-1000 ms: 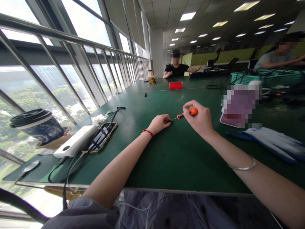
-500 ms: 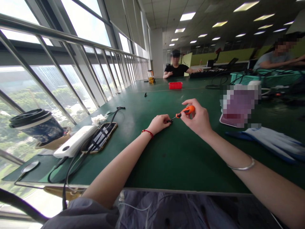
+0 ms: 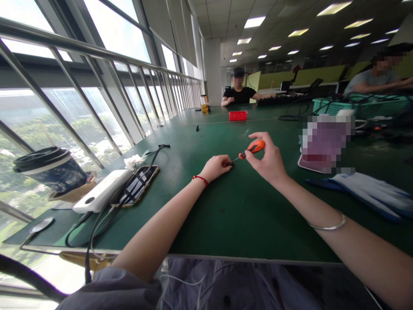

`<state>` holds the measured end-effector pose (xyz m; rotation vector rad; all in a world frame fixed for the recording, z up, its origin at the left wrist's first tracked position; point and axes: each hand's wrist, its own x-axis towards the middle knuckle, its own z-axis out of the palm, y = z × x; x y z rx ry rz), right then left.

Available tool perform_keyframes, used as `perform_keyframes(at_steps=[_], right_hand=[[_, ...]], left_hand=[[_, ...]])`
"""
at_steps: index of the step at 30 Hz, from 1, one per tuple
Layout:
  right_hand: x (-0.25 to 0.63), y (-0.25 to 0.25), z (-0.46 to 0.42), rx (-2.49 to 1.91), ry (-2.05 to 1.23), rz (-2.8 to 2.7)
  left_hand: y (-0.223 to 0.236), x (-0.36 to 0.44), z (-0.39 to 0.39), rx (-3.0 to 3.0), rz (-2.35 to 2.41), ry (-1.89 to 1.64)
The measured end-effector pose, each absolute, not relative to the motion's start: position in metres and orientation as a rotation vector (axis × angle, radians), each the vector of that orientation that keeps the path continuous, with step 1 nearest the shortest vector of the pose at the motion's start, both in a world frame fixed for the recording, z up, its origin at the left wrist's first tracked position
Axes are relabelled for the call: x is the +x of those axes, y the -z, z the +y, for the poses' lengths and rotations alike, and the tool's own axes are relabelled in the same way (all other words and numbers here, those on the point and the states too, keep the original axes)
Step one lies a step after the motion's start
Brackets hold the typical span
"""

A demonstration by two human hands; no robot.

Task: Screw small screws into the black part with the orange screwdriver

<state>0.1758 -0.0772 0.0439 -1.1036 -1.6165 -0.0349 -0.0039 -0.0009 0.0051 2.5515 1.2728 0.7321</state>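
My left hand [image 3: 217,168] rests on the green tabletop [image 3: 238,211], its fingers closed on a small black part [image 3: 230,164] whose kind is too small to make out. In my right hand [image 3: 269,158] is a screwdriver [image 3: 256,147] with an orange and black handle, held between thumb and fingers. The shaft slants down to the left, and its tip meets the black part or lies very close to it. My left fingers hide most of that part.
On the left lie a phone [image 3: 137,187], a white power bank [image 3: 102,191], cables and a lidded cup [image 3: 53,170]. A red tray [image 3: 238,116] stands farther back, near a person [image 3: 238,92]. Gloves [image 3: 371,191] and a green basket [image 3: 371,107] are at right.
The fingers of my right hand have shifted slightly around the screwdriver handle. My left hand and the black part stay in place.
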Motion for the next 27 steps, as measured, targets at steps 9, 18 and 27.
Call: perform_keyframes(at_steps=[9,18,27], right_hand=[[0.171,-0.0467,-0.0842,-1.116,-0.101,-1.724],[0.1777,-0.0472,-0.0811,-1.138,-0.06,-1.644],[0.1761,-0.045,-0.0803,-1.104,-0.078,-1.656]], left_hand=[[-0.0042,-0.0037,-0.0007,2.554,1.276,-0.759],[-0.0039,-0.0043,-0.0003,2.56,1.274,-0.738],[-0.0049,-0.0034,-0.0013,2.57,1.279,-0.736]])
